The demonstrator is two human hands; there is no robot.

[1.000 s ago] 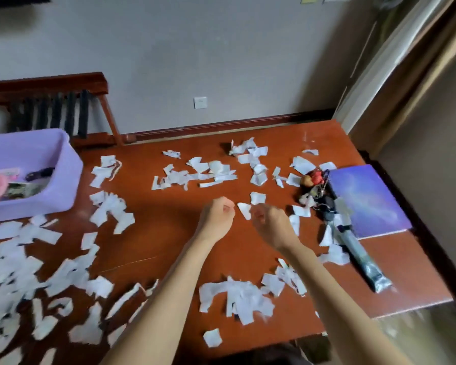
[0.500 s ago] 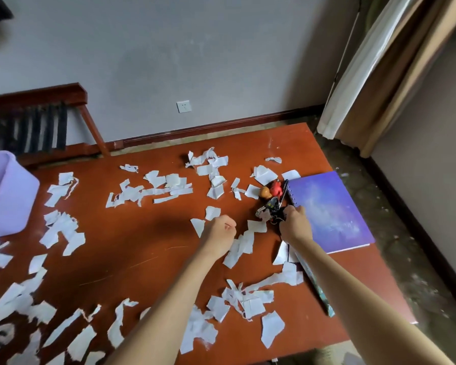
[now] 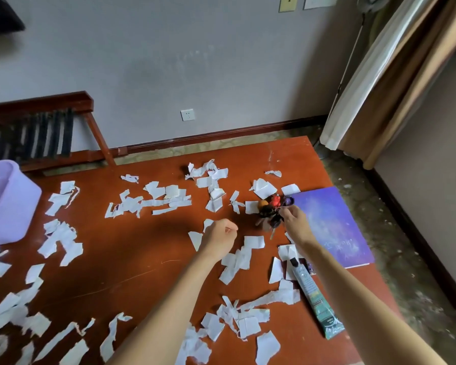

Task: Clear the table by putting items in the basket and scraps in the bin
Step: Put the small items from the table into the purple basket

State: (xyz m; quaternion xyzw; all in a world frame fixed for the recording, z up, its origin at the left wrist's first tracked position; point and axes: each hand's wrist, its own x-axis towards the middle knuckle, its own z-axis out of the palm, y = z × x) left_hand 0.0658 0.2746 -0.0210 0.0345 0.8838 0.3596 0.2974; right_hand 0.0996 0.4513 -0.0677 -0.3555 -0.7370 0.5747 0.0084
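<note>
My right hand (image 3: 294,223) grips a bunch of keys (image 3: 270,216) with red, orange and purple charms, lifted a little above the red-brown table (image 3: 132,262). Just left of it my left hand (image 3: 220,237) is a closed fist over the table, nothing visible in it. White torn paper scraps (image 3: 156,200) lie scattered across most of the tabletop. A purple notebook (image 3: 332,225) lies flat at the right edge. A green tube (image 3: 315,299) lies under my right forearm. The lilac basket (image 3: 9,204) stands at the far left, partly cut off.
A dark wooden rack (image 3: 42,130) leans against the wall behind the table. A curtain (image 3: 395,75) hangs at the right, with bare floor beside the table's right edge. No bin is in view.
My right hand reached right to the keys, closed on them and has raised them slightly. The view swung right and up, pushing the basket toward the left edge. My left fist stayed put.
</note>
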